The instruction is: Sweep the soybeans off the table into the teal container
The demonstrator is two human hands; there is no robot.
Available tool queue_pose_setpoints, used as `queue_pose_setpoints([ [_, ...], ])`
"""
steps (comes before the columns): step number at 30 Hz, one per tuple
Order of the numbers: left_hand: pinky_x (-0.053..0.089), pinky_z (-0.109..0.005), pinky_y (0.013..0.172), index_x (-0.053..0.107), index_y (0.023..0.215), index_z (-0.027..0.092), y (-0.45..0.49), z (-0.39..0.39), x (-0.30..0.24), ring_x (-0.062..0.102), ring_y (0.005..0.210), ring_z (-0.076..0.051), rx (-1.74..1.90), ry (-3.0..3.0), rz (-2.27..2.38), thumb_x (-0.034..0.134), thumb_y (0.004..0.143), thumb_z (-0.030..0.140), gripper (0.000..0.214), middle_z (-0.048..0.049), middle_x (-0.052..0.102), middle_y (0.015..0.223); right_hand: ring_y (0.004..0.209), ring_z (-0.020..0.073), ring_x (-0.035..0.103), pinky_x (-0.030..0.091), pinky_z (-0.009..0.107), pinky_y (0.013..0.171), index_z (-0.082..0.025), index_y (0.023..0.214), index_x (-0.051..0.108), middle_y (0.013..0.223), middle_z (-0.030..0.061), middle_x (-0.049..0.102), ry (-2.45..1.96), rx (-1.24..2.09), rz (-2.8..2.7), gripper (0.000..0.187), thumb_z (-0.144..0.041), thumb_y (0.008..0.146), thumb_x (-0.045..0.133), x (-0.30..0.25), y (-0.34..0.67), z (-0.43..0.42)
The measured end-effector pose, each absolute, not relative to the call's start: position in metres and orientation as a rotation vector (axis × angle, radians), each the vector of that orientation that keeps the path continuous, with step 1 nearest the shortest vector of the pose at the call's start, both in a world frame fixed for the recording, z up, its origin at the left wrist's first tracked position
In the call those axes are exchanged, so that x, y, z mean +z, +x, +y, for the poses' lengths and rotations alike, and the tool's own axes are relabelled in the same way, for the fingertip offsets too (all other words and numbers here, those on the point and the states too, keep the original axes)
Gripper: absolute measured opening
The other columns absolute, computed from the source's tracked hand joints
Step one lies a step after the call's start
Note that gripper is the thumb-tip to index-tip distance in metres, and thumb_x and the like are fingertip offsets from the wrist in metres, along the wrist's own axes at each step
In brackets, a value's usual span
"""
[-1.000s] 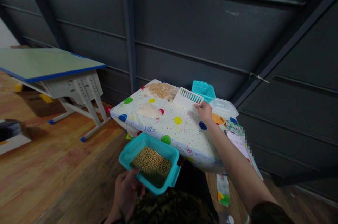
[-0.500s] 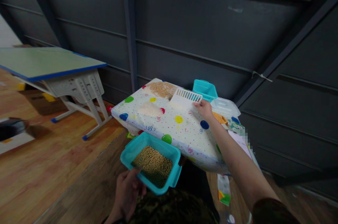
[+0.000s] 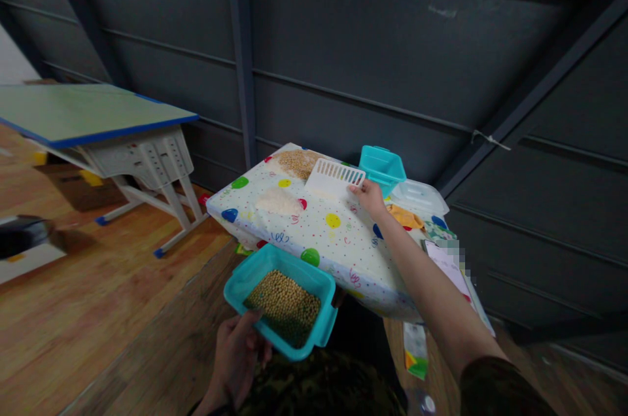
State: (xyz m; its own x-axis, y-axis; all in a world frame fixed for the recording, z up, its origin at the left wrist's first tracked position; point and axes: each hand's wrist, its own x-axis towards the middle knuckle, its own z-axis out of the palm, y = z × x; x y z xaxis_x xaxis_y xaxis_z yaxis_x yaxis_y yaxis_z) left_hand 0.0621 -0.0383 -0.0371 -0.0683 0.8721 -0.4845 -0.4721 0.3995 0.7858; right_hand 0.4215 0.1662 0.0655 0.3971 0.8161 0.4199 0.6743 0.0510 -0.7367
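Note:
My left hand [image 3: 241, 345] grips the near rim of a teal plastic container [image 3: 314, 280], thumb over the edge. Yellow-tan beans that look like soybeans [image 3: 284, 301] fill its lower part. It is held in front of the near table edge. Out over the table, my right hand [image 3: 367, 197] pinches the right end of a white plastic scraper-like plate [image 3: 321, 186] with a row of slots along its top. The plate stands tilted on the tablecloth, its left end beside a heap of beans [image 3: 296, 162]. A pale heap of grains or powder [image 3: 279, 201] lies nearer me.
At the table's back right stand another teal container [image 3: 381, 164] and a clear lid [image 3: 419, 197]. An orange cloth [image 3: 406, 216] and a clipboard with paper [image 3: 447, 267] lie along the right side. A desk [image 3: 93, 112] is at left; a dark panelled wall [image 3: 353, 36] rises behind.
My right hand has moved the white slotted plate a little to the left, closer over the bean heap. My left hand and the teal container of beans stay put.

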Motion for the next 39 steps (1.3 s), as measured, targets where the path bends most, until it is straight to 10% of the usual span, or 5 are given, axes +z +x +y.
queue_pose_setpoints([
  [25,0.032,-0.027,0.027,0.046,0.034,0.026,0.063,-0.04,-0.035,0.044,0.025,-0.014,1.194,0.449,1.118,0.084,0.063,0.047,0.053,0.0036,0.041,0.033,0.059,0.018,0.053,0.034,0.03,0.062,-0.026,0.061,0.043,0.059,0.001,0.059,-1.769,0.033,-1.468,0.038,-0.037,0.091,0.063,0.083,0.315,0.089],
  [39,0.034,-0.027,0.03,0.046,0.036,0.025,0.062,-0.041,-0.035,0.045,0.027,-0.014,1.179,0.449,1.125,0.086,0.063,0.045,0.052,0.0047,0.042,0.035,0.063,0.0222,0.07,0.04,0.029,0.057,-0.02,0.093,0.077,0.077,0.013,0.078,-1.916,-0.507,-1.584,0.033,-0.028,0.102,0.046,0.055,0.329,-0.009],
])
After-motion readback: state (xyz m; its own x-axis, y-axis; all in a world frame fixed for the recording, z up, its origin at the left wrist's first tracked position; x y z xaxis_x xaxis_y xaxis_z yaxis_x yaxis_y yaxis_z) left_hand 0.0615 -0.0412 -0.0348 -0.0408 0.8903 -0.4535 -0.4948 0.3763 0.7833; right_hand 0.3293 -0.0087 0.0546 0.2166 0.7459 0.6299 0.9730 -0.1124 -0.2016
